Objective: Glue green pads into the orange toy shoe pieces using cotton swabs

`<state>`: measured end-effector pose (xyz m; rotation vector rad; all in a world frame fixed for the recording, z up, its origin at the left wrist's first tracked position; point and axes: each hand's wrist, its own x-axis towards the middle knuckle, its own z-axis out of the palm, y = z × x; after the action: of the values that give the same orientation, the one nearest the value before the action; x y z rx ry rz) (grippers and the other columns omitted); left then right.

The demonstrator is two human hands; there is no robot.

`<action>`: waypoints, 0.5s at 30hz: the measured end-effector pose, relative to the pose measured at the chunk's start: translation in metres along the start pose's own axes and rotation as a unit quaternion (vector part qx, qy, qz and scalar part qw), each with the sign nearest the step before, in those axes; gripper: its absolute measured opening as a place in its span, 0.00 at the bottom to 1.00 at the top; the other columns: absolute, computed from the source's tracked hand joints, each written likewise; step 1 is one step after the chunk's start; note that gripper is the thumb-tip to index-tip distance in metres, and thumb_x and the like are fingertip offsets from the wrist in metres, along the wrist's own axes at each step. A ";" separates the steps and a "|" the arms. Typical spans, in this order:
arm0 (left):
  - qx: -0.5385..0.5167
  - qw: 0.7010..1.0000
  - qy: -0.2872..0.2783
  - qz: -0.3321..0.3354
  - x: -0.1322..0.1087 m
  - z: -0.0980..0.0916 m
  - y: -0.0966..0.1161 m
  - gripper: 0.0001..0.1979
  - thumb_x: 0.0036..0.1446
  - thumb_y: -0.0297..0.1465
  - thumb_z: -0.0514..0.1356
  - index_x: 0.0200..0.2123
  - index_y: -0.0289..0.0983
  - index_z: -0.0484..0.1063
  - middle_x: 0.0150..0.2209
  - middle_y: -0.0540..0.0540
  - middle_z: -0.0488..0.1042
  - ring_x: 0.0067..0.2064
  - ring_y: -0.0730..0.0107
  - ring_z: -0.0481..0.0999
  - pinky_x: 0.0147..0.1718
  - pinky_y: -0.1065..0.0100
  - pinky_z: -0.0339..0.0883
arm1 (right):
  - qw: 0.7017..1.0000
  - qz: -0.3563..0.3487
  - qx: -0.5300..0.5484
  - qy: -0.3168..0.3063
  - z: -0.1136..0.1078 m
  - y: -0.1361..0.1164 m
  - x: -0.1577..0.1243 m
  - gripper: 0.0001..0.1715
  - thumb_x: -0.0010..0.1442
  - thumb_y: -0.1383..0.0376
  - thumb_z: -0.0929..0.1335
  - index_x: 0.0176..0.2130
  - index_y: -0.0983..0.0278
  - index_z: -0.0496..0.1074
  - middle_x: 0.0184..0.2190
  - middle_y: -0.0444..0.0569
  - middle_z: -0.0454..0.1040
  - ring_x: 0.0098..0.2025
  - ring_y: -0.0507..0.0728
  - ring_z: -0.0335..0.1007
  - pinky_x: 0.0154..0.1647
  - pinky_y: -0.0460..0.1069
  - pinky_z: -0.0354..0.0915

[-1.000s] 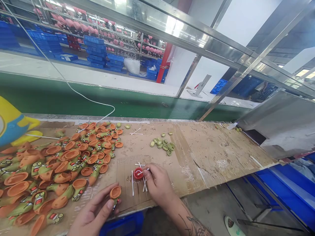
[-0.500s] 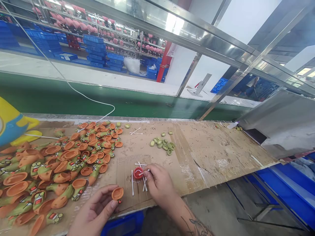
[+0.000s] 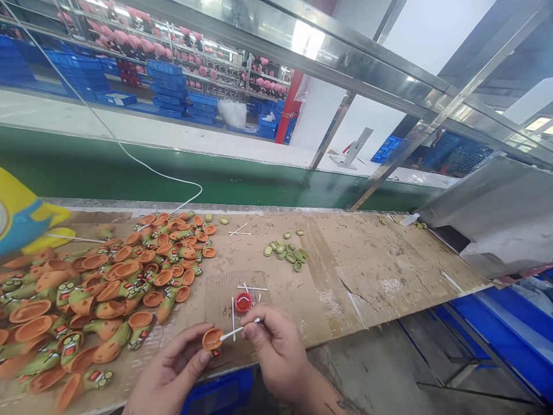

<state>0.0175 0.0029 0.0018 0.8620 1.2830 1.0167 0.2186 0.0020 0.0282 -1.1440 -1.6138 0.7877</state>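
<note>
Near the table's front edge, my left hand (image 3: 179,363) pinches a small painted figurine (image 3: 211,339), its hollow orange oval turned up toward me. My right hand (image 3: 274,346) grips a cotton swab (image 3: 235,332) between thumb and fingers. The swab's white tip meets the rim of the orange oval. Just beyond my right hand stands a small red cup (image 3: 243,301) with liquid in it. Several loose swabs lie around the cup, one of them a swab (image 3: 233,314) on its left side.
A large heap of similar orange and green figurines (image 3: 116,276) covers the table's left side. Small green oval pieces (image 3: 289,253) lie beyond the cup. A yellow and blue inflatable (image 3: 26,213) stands at far left, and a metal box (image 3: 501,213) at right.
My right hand has drawn the swab out of the red cup and brought it left and nearer, onto the figurine's orange rim. My left hand has barely moved.
</note>
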 end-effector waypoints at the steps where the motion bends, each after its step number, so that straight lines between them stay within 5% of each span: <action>1: -0.003 1.000 0.006 0.004 -0.001 0.001 0.000 0.26 0.40 0.50 0.77 0.39 0.40 0.84 0.41 0.41 0.85 0.43 0.48 0.84 0.38 0.62 0.83 | 1.000 -0.002 0.000 -0.004 0.001 0.000 0.001 0.10 0.71 0.63 0.65 0.40 0.61 0.75 0.32 0.45 0.77 0.36 0.53 0.73 0.41 0.47 0.65; 10: -0.005 1.000 0.013 0.000 -0.004 0.000 -0.003 0.26 0.41 0.51 0.76 0.40 0.41 0.84 0.44 0.41 0.85 0.46 0.48 0.83 0.37 0.65 0.81 | 0.999 -0.024 -0.014 -0.023 0.003 0.003 0.003 0.10 0.71 0.64 0.65 0.38 0.61 0.74 0.32 0.44 0.76 0.36 0.53 0.72 0.40 0.46 0.63; 15: -0.048 0.999 0.004 -0.024 -0.002 -0.002 -0.011 0.26 0.44 0.49 0.75 0.44 0.41 0.84 0.37 0.45 0.83 0.31 0.64 0.79 0.28 0.70 0.76 | 0.999 -0.016 -0.036 0.021 -0.005 0.011 0.013 0.11 0.72 0.63 0.64 0.40 0.62 0.74 0.33 0.44 0.77 0.36 0.53 0.73 0.39 0.46 0.64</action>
<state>0.0169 -0.0028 -0.0077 0.7513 1.2443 1.0368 0.2255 0.0176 0.0245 -1.1760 -1.6326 0.6848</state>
